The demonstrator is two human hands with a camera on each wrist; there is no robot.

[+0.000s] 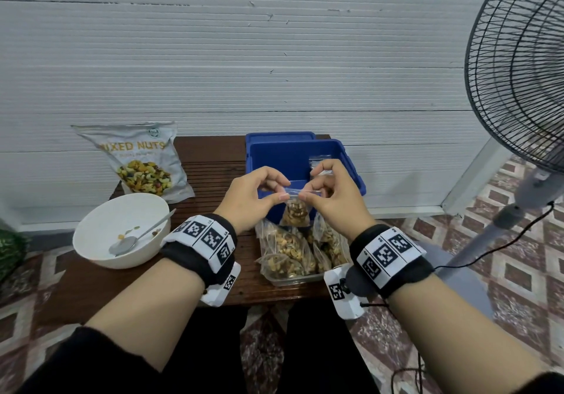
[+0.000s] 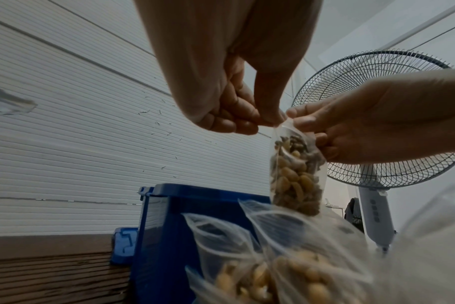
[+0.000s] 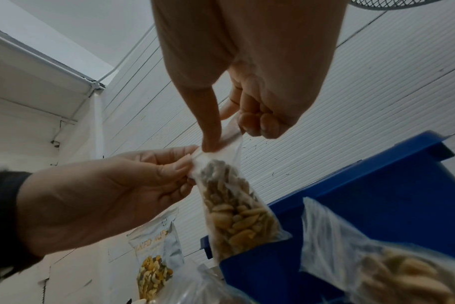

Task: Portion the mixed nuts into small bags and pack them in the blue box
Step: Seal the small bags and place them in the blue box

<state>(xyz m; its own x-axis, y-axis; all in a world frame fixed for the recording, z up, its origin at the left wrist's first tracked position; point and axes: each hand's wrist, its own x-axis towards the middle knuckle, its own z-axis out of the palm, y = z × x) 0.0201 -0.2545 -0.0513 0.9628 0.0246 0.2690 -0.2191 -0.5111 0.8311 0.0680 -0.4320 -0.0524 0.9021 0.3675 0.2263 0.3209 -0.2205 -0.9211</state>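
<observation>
A small clear bag of nuts (image 1: 295, 214) hangs in the air in front of the open blue box (image 1: 271, 157). My left hand (image 1: 259, 192) pinches the left end of its zip strip; my right hand (image 1: 328, 193) pinches the right end. In the left wrist view the small bag (image 2: 296, 174) hangs below my left hand (image 2: 247, 117), with my right hand (image 2: 351, 127) beside it. From the right wrist, the bag (image 3: 237, 207) hangs between my right hand (image 3: 221, 131) and left hand (image 3: 133, 181). Several filled bags (image 1: 290, 253) lie in a clear tray (image 1: 293, 279) below.
The mixed nuts pouch (image 1: 143, 161) leans on the wall at the back left. A white bowl (image 1: 100, 259) with a spoon (image 1: 137, 236) and a few nuts stands on the wooden table (image 1: 213, 161). Empty bags (image 1: 319, 163) lie in the blue box. A standing fan (image 1: 518, 88) is on the right.
</observation>
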